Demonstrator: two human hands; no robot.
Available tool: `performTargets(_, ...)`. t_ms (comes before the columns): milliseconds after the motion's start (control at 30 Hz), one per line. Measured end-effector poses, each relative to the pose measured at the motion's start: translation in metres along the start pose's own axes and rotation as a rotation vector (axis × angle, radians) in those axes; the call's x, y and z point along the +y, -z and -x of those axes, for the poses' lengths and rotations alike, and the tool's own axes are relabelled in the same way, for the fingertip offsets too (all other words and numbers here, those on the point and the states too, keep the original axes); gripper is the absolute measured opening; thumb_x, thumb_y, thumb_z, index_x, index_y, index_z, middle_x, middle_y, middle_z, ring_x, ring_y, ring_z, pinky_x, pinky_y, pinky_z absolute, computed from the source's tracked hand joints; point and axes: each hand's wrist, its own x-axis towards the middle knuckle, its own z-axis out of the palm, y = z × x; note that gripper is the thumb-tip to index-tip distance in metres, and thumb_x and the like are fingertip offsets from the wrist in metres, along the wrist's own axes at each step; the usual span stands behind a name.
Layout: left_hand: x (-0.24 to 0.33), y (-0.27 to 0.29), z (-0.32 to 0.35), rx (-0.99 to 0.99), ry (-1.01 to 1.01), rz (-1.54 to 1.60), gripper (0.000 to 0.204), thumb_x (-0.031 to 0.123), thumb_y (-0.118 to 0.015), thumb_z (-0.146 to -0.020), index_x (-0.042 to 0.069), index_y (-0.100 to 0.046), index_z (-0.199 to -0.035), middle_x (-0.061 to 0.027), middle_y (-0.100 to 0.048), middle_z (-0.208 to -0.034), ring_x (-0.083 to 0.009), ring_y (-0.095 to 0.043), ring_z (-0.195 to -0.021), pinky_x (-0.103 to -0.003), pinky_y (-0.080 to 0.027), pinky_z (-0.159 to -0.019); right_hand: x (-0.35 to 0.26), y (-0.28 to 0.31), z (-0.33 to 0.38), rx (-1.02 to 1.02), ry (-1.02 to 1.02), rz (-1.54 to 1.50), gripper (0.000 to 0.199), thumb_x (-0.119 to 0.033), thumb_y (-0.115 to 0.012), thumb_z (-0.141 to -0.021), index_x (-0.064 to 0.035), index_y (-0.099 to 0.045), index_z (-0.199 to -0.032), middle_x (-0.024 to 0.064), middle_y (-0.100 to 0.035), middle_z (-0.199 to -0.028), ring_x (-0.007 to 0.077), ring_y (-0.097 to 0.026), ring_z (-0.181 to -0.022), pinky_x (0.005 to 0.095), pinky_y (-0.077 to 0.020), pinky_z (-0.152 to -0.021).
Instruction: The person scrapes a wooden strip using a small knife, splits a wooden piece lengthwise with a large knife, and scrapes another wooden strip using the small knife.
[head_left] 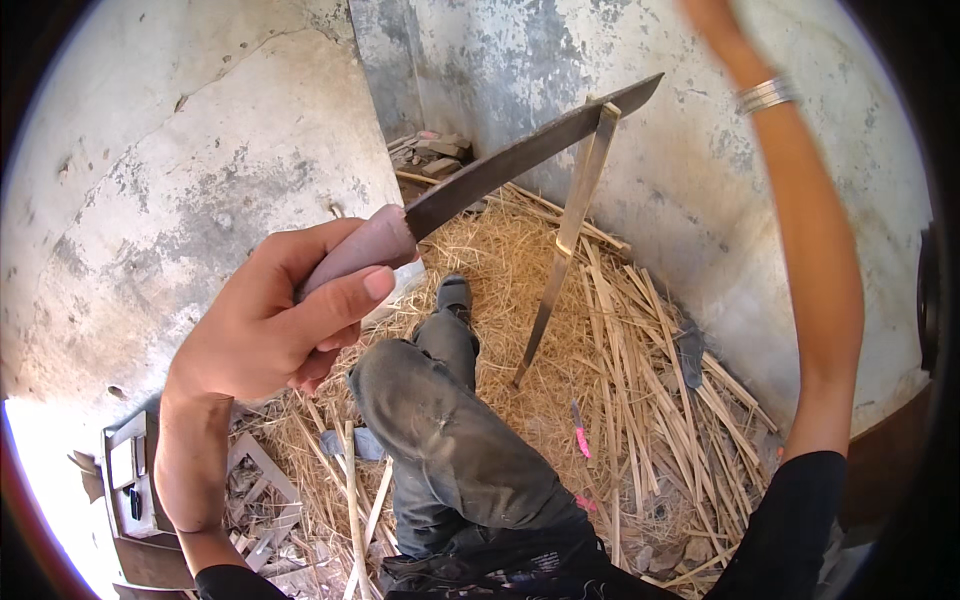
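Our left hand (pixel 255 325) grips the machete (pixel 500 178) above the straw-strewn floor (pixel 495 265), its blade at a slat's (pixel 578 205) upper end. We cannot tell whether our blurred right hand (pixel 712 22) is open. Loose slats (pixel 628 380) crowd the floor's right side; rubble (pixel 440 153) its far corner.

The knife (pixel 475 187) has a dark grey blade (pixel 535 150) and dusty mauve handle (pixel 362 247); straw (pixel 505 255) is golden, the wall (pixel 680 150) off-white with grey blotches, trousers (pixel 440 430) grey, bracelet (pixel 766 95) silver.
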Motion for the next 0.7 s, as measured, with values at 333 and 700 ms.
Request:
performTargets(333, -0.012, 0.043, 0.015, 0.006, 0.026, -0.003, 0.051, 0.038, -0.064, -0.102, -0.005, -0.060, -0.129, 0.0083, -0.036, -0.052, -0.0034, -0.035, -0.035, -0.024, -0.028, -0.032, -0.041, -0.022, -0.014, 0.002, -0.059, -0.081, 0.043, -0.033, -0.040, -0.112, -0.0003, -0.058, -0.134, 0.0202, -0.058, -0.130, 0.0311, -0.050, -0.123, 0.0420, -0.0360, -0.111)
performTargets(700, -0.008, 0.051, 0.024, -0.060, 0.174, -0.001, 0.044, 0.033, -0.061, -0.105, -0.005, -0.060, -0.126, 0.0055, -0.041, -0.053, -0.0046, -0.038, -0.037, -0.024, -0.033, -0.034, -0.030, -0.098, 0.045, -0.418, 0.165, 0.180, 0.038, -0.029, -0.039, -0.111, -0.0017, -0.053, -0.134, 0.0221, -0.051, -0.135, 0.0398, -0.044, -0.126, 0.0530, -0.0330, -0.109)
